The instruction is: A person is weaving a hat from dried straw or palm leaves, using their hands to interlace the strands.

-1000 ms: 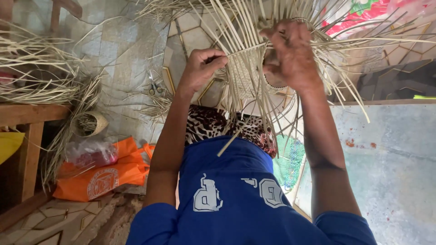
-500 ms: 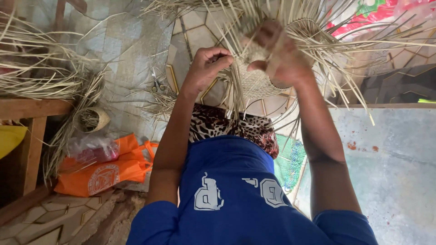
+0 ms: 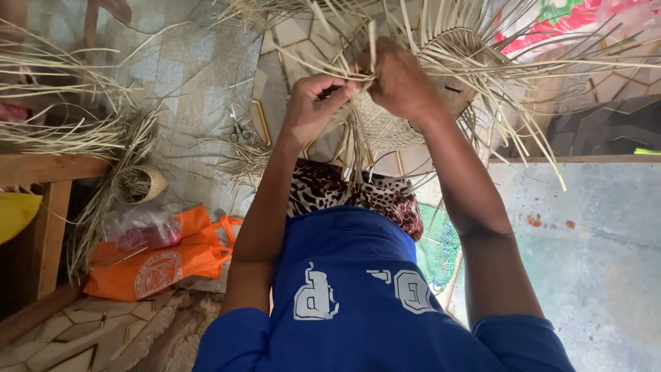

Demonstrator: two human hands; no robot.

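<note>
While both forearms are reaching up from the blue shirt toward the top of the view, the two hands are meeting at a half-woven straw basket.

Item 1, left hand: wrist bent back, knuckles facing the camera, fingers curled shut and pinching a few pale straw strips just beside the other hand.

Item 2, right hand: back of the hand turned to the camera, fingers folded around the same bunch of strips (the fingertips themselves are hidden behind the hand, so the exact grip cannot be told). The two hands are touching or nearly so.

Item 3, straw basket: being held off the floor above the lap, over the leopard-print cloth; a tightly woven patch is showing below the hands, and loose unwoven strips are fanning out in all directions, most thickly toward the upper right.

Item 4, surroundings on the tiled floor: scissors are lying near the left hand's wrist; a small woven ring of straw is sitting by the leg of a wooden bench at the left edge; bundles of loose straw are spreading over that bench; an orange bag with a clear plastic bag on top is resting at the lower left.
</note>
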